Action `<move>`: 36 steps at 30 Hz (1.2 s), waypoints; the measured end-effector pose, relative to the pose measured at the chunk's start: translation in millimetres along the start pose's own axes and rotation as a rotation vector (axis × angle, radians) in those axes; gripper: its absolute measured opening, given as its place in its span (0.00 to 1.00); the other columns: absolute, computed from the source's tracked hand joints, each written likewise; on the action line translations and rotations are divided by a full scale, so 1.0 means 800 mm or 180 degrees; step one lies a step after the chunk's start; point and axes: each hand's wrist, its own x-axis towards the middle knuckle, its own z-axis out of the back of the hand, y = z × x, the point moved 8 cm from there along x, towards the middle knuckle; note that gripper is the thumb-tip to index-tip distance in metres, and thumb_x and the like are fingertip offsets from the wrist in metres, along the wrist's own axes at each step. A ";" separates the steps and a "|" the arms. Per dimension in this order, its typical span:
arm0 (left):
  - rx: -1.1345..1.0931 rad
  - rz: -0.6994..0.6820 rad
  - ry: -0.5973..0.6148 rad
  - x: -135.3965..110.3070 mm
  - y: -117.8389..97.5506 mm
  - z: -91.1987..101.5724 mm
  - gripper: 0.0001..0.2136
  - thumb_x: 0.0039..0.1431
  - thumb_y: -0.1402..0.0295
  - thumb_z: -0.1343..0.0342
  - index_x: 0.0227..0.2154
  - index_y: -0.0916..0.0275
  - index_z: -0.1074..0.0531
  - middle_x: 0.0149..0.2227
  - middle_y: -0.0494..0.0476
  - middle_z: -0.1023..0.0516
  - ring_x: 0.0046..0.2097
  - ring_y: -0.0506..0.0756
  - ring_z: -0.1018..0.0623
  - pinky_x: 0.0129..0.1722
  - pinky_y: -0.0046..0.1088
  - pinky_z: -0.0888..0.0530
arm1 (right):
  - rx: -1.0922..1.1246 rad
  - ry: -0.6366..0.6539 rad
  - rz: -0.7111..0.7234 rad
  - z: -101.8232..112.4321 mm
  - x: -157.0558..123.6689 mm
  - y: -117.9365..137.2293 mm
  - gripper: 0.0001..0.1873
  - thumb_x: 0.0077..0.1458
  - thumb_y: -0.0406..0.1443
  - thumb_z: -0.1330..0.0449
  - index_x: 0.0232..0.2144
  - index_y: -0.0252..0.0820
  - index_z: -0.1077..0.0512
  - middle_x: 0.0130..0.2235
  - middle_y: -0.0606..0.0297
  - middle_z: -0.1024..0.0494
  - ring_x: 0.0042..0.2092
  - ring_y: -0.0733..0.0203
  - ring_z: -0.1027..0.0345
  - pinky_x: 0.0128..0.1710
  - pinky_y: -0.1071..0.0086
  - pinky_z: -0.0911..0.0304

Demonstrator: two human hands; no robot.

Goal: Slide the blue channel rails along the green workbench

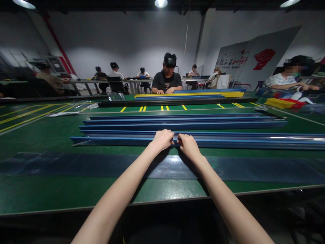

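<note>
Several long blue rails lie side by side across the green table (38, 135). My left hand (163, 139) and my right hand (188, 144) are side by side on the nearest blue rail (111, 140), fingers curled and pinched over its top edge. Both forearms reach out from the table's near edge. A dark blue strip (76, 164) lies flat on the table between me and that rail.
More blue rails (177, 123) lie beyond the near one. A yellow and blue stack (190, 95) sits in front of a person (167, 79) seated opposite. Other people sit at tables behind and at the right. Yellow lines mark the table.
</note>
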 end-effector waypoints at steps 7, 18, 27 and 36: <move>0.0030 0.0138 0.0142 -0.011 0.030 0.000 0.06 0.52 0.65 0.46 0.31 0.60 0.29 0.37 0.55 0.24 0.41 0.57 0.26 0.33 0.28 0.33 | -0.0156 0.0027 0.0307 0.007 -0.007 -0.012 0.08 0.55 0.35 0.48 0.37 0.42 0.31 0.38 0.62 0.25 0.42 0.59 0.36 0.37 0.68 0.53; 0.0369 0.0706 0.0458 -0.041 0.077 0.008 0.06 0.52 0.66 0.45 0.32 0.61 0.27 0.38 0.58 0.24 0.43 0.60 0.26 0.34 0.30 0.33 | -0.0978 -0.0049 -0.0003 0.024 -0.036 -0.100 0.12 0.57 0.36 0.52 0.30 0.39 0.30 0.33 0.59 0.24 0.37 0.58 0.32 0.33 0.69 0.51; 0.0426 0.0280 0.0102 -0.017 0.019 0.011 0.11 0.51 0.64 0.43 0.37 0.61 0.30 0.42 0.59 0.28 0.45 0.58 0.28 0.39 0.31 0.33 | -0.1067 0.0137 0.0027 0.016 -0.016 -0.059 0.13 0.57 0.36 0.53 0.32 0.39 0.30 0.35 0.57 0.23 0.37 0.57 0.29 0.29 0.70 0.49; 0.0037 0.0104 0.0016 -0.007 0.025 -0.003 0.05 0.53 0.66 0.46 0.31 0.60 0.30 0.37 0.54 0.25 0.42 0.56 0.26 0.35 0.28 0.34 | -0.0610 0.0166 0.0170 0.005 -0.002 -0.012 0.14 0.58 0.38 0.54 0.34 0.42 0.29 0.36 0.58 0.23 0.38 0.58 0.30 0.31 0.70 0.46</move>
